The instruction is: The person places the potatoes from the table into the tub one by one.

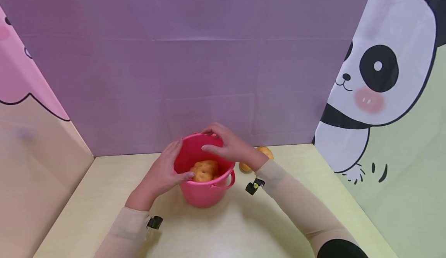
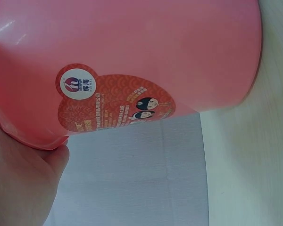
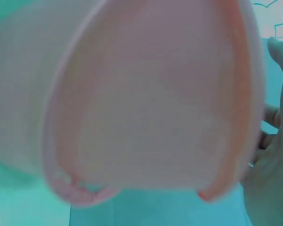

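A pink bucket [image 1: 202,194] stands on the table with at least one potato [image 1: 203,170] inside. My left hand [image 1: 163,173] holds its left side, fingers along the outer wall and thumb over the front rim near the potato. In the left wrist view, the bucket's label [image 2: 118,101] faces the camera and a fingertip meets the rim. My right hand [image 1: 226,144] is over the back right rim, fingers bent near the edge and thumb apart, pointing inward. The right wrist view shows the blurred bucket opening [image 3: 146,108] beside that hand [image 3: 273,155].
Behind my right wrist, potato [image 1: 265,152] surfaces show on the table, partly hidden; I cannot tell whether it is one or more. A bucket handle [image 1: 224,183] hangs at the front right. A purple backdrop [image 1: 209,68] rises behind the pale table [image 1: 195,234], with printed side panels.
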Tool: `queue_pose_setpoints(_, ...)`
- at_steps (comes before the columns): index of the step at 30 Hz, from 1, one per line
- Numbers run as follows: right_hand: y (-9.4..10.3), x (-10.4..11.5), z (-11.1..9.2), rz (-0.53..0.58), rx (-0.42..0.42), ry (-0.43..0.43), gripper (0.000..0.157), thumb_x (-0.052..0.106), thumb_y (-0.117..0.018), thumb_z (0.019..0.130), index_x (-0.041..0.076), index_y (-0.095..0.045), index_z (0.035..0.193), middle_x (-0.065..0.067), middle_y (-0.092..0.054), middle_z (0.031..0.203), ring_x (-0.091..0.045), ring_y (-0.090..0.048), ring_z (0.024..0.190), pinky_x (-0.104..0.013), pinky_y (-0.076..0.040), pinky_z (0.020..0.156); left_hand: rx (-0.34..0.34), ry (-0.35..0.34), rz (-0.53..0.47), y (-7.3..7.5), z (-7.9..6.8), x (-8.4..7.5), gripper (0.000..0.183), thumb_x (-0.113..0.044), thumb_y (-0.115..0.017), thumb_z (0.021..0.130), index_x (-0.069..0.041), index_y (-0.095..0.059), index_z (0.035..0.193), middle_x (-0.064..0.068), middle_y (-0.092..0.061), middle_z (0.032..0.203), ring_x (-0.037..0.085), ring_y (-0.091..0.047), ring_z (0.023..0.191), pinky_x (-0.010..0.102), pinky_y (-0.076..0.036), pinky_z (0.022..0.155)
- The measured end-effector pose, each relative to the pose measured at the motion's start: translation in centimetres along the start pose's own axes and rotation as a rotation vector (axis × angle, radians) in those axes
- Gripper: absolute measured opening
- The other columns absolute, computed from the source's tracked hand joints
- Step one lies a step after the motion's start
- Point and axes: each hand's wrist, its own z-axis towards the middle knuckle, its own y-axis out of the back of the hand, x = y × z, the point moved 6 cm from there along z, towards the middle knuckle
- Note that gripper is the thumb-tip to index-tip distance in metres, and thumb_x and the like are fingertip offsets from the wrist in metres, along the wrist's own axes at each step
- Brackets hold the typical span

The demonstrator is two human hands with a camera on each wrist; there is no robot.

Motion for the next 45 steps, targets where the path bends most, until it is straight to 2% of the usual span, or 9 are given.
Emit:
queue_pose_setpoints(6,2.2,-1.7,-2.5,-0.034,-0.043,-0.029,0.052,0.029,-0.083,0.098,0.009,-0.064,0.141,-0.014,-0.063,0.141,-0.036,-0.061,0.13,-0.059,-0.061,0.102,0.001,0.027,0.0,-0.1,-0.1,0.0,0.128,-0.054,-0.094,0.083,-0.01,-0.02,0.178,0.017,-0.026,0.18,0.046,-0.027,0.163,0.068,-0.058,0.102)
queue_pose_setpoints(12,4.4,-3.5,-5.3,-0.096,-0.096,-0.065,0.043,0.025,-0.08,0.102,0.013,-0.066,0.141,-0.002,-0.063,0.139,-0.024,-0.06,0.128,-0.056,-0.056,0.107,0.0,0.022,0.016,-0.1,-0.1,-0.2,0.128,-0.055,-0.092,0.084,-0.007,-0.02,0.177,0.018,-0.025,0.18,0.046,-0.025,0.164,0.07,-0.057,0.104)
queue_pose_setpoints(17,5.6,-4.9,-7.2,-0.133,-0.109,-0.134,0.044,0.029,-0.077,0.105,0.012,-0.064,0.143,-0.007,-0.062,0.142,-0.026,-0.059,0.129,-0.055,-0.056,0.107,0.001,0.028,0.013,-0.1,-0.1,-0.3,0.128,-0.055,-0.093,0.083,-0.007,-0.02,0.177,0.018,-0.025,0.18,0.046,-0.024,0.163,0.07,-0.057,0.104)
queue_pose_setpoints(25,6.8,-7.0,-9.5,-0.133,-0.146,-0.226,0.042,0.028,-0.076,0.106,0.01,-0.065,0.142,-0.005,-0.062,0.139,-0.027,-0.059,0.127,-0.053,-0.056,0.107,0.0,0.042,0.003,-0.1,-0.2,-0.3,0.128,-0.053,-0.094,0.083,-0.01,-0.019,0.178,0.018,-0.025,0.181,0.046,-0.025,0.163,0.068,-0.059,0.101)
queue_pose_setpoints(31,7.6,-8.5,-10.7,-0.133,-0.182,-0.222,0.038,0.024,-0.075,0.107,0.008,-0.065,0.14,-0.008,-0.063,0.137,-0.031,-0.06,0.126,-0.053,-0.055,0.107,-0.004,0.043,-0.002,-0.1,-0.3,-0.4,0.128,-0.053,-0.094,0.082,-0.011,-0.02,0.178,0.017,-0.025,0.181,0.046,-0.025,0.163,0.068,-0.06,0.099)
queue_pose_setpoints(38,8.2,-10.2,-12.0,-0.136,-0.21,-0.236,0.041,0.024,-0.075,0.107,0.004,-0.063,0.141,-0.016,-0.062,0.139,-0.044,-0.06,0.128,-0.059,-0.054,0.107,-0.007,0.038,0.002,-0.1,-0.3,-0.5,0.128,-0.052,-0.094,0.083,-0.009,-0.02,0.178,0.018,-0.026,0.18,0.047,-0.025,0.163,0.068,-0.06,0.1)
queue_pose_setpoints(45,8.7,-12.3,-13.1,-0.159,-0.205,-0.3,0.047,0.027,-0.078,0.106,0.004,-0.064,0.145,-0.02,-0.061,0.142,-0.049,-0.057,0.132,-0.06,-0.053,0.109,-0.013,0.029,0.01,0.0,-0.3,-0.6,0.127,-0.051,-0.094,0.082,-0.007,-0.022,0.177,0.019,-0.026,0.18,0.047,-0.026,0.163,0.069,-0.059,0.1)
